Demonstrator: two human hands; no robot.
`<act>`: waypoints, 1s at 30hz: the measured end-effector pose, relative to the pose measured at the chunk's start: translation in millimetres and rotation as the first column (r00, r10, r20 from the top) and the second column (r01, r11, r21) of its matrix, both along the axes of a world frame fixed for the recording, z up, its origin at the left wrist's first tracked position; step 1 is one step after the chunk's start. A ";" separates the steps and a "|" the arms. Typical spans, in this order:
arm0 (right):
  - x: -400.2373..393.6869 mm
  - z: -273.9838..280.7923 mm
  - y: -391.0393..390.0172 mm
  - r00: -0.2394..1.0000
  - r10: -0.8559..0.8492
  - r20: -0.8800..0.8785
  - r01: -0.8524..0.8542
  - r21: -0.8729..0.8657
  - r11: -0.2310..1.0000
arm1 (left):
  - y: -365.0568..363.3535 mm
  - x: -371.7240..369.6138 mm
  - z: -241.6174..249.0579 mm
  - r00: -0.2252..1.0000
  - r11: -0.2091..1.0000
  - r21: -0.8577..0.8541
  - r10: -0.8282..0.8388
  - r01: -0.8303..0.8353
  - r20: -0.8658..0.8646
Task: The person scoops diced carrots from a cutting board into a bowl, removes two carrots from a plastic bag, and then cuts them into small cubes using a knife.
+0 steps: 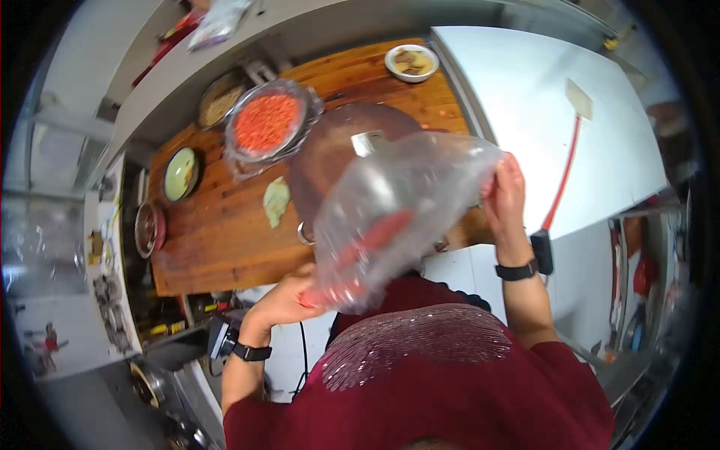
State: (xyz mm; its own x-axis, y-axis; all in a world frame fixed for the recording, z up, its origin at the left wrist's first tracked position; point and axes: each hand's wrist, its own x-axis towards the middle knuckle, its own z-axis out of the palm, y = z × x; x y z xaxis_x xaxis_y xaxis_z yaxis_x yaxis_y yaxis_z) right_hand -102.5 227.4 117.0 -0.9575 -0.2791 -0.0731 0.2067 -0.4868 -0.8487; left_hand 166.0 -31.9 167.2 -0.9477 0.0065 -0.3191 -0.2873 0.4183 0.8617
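Note:
A large clear plastic bag [427, 187] hangs between my hands, above the front of the wooden table. My right hand [506, 187] pinches its upper right end. At the lower left end, my left hand [292, 298] is closed on the bag's edge. A long red patch shows on or through the plastic; I cannot tell what it is. Behind the bag lies a round brown chopping board [319, 161], partly covered by it, with a small pale rectangular piece [368, 142] on top. A limp pale green leaf [276, 202] rests left of the board.
A plastic-lined bowl of chopped orange-red pieces [266, 124] stands at the back left, beside a metal bowl [219, 101]. Further left are a green bowl [181, 174] and another bowl [150, 229]. A white bowl [412, 62] sits far back. A red-handled fly swatter [564, 172] lies on the white surface.

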 end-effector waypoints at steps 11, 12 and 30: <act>-20.2 26.1 -67.8 0.981 -0.180 0.071 0.185 -0.065 0.981 | -43.0 13.3 45.5 0.977 0.903 -0.393 -0.208 0.175 -0.042; -23.4 18.4 -65.6 0.998 -0.053 -0.018 0.050 -0.121 0.991 | -51.3 21.1 54.0 0.998 0.989 -0.133 -0.064 0.064 0.007; 11.5 17.4 -124.4 0.972 -0.026 -0.235 0.034 0.028 0.999 | -16.3 6.2 48.6 0.999 0.639 -0.769 0.002 -0.028 -0.035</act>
State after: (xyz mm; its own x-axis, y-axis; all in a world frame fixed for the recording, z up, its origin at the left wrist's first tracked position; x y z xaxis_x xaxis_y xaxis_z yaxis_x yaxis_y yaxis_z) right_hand -91.0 103.0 134.4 -0.9568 -0.2511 0.1464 -0.0146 -0.4617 -0.8869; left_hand 172.2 -48.1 215.7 -0.9540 -0.2432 -0.1754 -0.2809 0.9295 0.2388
